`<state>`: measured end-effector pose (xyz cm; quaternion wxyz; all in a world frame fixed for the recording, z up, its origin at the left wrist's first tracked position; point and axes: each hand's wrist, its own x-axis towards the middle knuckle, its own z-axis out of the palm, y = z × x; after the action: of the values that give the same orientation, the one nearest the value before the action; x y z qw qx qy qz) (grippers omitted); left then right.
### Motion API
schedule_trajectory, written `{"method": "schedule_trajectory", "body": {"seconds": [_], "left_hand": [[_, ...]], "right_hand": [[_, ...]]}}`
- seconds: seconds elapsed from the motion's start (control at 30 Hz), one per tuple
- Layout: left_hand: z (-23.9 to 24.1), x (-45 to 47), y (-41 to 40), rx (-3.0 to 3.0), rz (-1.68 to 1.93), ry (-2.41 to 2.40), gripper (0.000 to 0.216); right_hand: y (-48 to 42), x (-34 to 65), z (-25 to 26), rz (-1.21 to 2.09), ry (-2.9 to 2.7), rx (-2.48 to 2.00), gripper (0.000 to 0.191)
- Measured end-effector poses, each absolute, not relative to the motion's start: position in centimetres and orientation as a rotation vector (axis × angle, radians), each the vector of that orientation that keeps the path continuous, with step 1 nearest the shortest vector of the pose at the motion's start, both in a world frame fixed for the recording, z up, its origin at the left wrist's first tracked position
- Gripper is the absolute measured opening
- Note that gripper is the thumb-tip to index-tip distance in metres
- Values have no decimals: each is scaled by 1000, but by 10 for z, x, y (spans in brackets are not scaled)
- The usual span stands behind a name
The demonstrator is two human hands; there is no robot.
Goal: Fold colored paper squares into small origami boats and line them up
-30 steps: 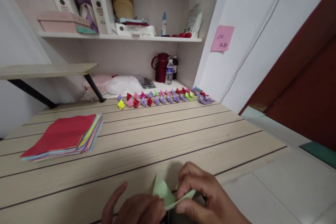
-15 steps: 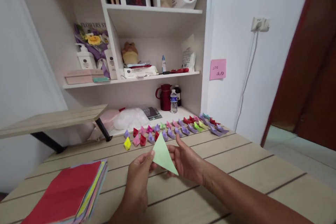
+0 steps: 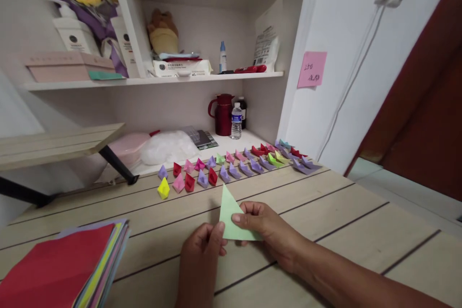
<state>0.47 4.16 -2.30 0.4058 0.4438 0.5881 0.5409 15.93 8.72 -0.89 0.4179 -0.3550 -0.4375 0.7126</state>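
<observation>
A light green paper folded into a triangle (image 3: 231,216) is held above the wooden table (image 3: 325,211), its point upward. My left hand (image 3: 202,252) pinches its lower left corner with closed fingers. My right hand (image 3: 263,231) grips its lower right side, thumb on the front and fingers behind. Beyond the hands, several small folded paper boats (image 3: 224,171) in yellow, pink, red, purple and green stand in two rows along the table's far edge. A stack of coloured paper sheets (image 3: 61,269), red on top, lies at the near left.
Behind the table, a white shelf unit holds a dark red jug (image 3: 222,113), a water bottle (image 3: 236,120), a white plastic bag (image 3: 168,147), boxes and lotion bottles. A raised wooden board (image 3: 54,142) juts out at left. A pink note (image 3: 312,70) sticks to the right wall.
The view tilted up then partly back down. Both hands lifted the green paper off the table edge, and it now shows as a flat upright triangle held slightly lower than half a second ago.
</observation>
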Motion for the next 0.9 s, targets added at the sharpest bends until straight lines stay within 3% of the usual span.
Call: {"method": "schedule_trajectory", "body": {"seconds": [0.13,0.37,0.63,0.9], "left_hand": [[-23,5,37,1307,1377,1496,55],[-24,14,36,1218,1442,1343,34],[-36,4,47,1037,1439,1271,30],[-31,-2,48,909,1348,1137,42]], "right_hand": [[82,157,-10,1703,-1071,-871,39],[78,154,-16,1646,-983,-837,37],[73,156,-16,1661,-990,-824,39],[68,156,-11,1760,-954,-714,39]]}}
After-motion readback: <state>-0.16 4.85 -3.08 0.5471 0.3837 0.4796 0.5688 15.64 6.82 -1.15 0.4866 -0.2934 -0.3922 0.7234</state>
